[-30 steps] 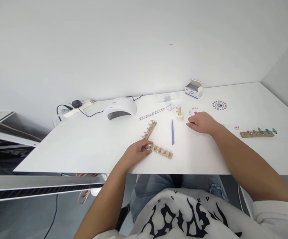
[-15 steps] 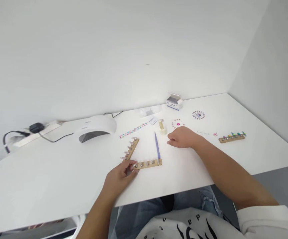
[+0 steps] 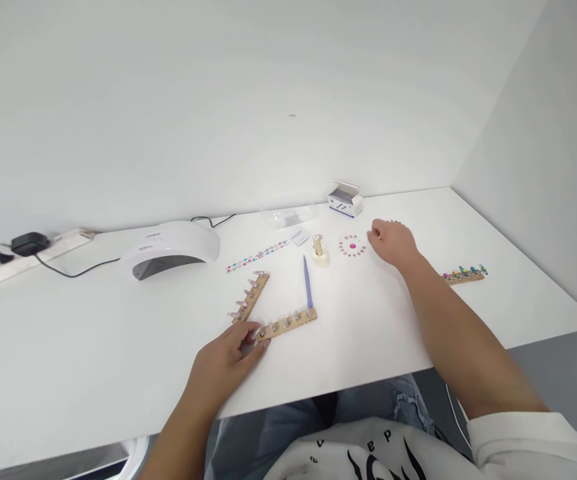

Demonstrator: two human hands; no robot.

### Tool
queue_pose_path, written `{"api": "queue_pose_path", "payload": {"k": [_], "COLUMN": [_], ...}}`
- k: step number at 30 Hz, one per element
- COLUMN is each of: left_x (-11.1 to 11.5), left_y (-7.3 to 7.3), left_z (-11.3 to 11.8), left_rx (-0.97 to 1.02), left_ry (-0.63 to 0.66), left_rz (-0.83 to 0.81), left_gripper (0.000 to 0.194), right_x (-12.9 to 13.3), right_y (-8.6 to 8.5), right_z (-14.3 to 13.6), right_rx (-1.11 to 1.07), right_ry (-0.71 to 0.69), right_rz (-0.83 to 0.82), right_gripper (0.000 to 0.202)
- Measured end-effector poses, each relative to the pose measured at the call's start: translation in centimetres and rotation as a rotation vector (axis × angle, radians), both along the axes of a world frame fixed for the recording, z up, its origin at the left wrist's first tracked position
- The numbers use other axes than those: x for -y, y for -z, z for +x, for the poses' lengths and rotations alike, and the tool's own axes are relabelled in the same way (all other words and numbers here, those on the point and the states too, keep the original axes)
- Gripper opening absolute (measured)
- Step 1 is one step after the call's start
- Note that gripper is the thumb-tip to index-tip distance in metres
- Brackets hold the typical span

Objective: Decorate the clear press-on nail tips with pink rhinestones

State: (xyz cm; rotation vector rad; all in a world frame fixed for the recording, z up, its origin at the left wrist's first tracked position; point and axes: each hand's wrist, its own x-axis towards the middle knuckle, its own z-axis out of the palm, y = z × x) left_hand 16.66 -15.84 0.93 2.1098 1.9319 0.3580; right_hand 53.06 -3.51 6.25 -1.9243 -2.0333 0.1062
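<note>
The left hand [image 3: 221,363] pinches one end of the near strip [image 3: 293,325] on the table [image 3: 363,327], its clear nails [image 3: 285,323] apparently undecorated, the right hand [image 3: 393,243] is curled, contents indiscernible, and the far-right strip [image 3: 466,279] looks already coloured.
</note>
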Motion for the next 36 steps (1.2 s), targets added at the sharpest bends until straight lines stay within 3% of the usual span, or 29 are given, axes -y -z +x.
{"api": "queue_pose_path", "payload": {"k": [3, 9, 15, 20, 22, 25, 27, 31, 36], "left_x": [0.2, 0.7, 0.9, 1.8, 2.0, 1.4, 0.5, -1.3, -3.3], "left_y": [0.0, -0.4, 0.1, 0.9, 1.0, 1.0, 0.8, -0.2, -1.7], "left_z": [-0.1, -0.1, -0.5, -2.0, -2.7, -3.7, -4.1, -3.6, -2.1], "left_rx": [0.007, 0.090, 0.191, 0.369, 0.419, 0.396, 0.379, 0.200, 0.039], "left_ry": [0.042, 0.105, 0.097, 0.088, -0.006, -0.323, -0.425, -0.285, -0.229], "left_rz": [0.009, -0.006, -0.062, 0.078, 0.199, 0.279, 0.168, -0.008, -0.130], "left_gripper": [0.028, 0.029, 0.039, 0.043, 0.040, 0.037, 0.045, 0.060, 0.040], "right_x": [-0.4, -0.6, -1.2, -1.8, -1.8, -1.7, -1.6, -1.5, -0.9], "right_y": [0.2, 1.0, 1.5, 2.0, 2.1, 2.1, 2.1, 2.3, 2.9], "right_z": [0.9, 0.3, 0.7, 1.1, 0.9, 0.6, 0.4, 0.1, -1.4], "right_rx": [-0.024, -0.032, -0.006, 0.039, 0.053, 0.065, 0.066, 0.035, -0.037], "right_ry": [0.105, 0.085, 0.161, 0.201, 0.204, 0.189, 0.175, 0.112, -0.036], "right_rz": [0.036, -0.007, -0.042, -0.074, -0.079, -0.090, -0.103, -0.088, -0.006], "right_gripper": [0.019, 0.016, 0.024, 0.029, 0.030, 0.031, 0.031, 0.031, 0.031]}}
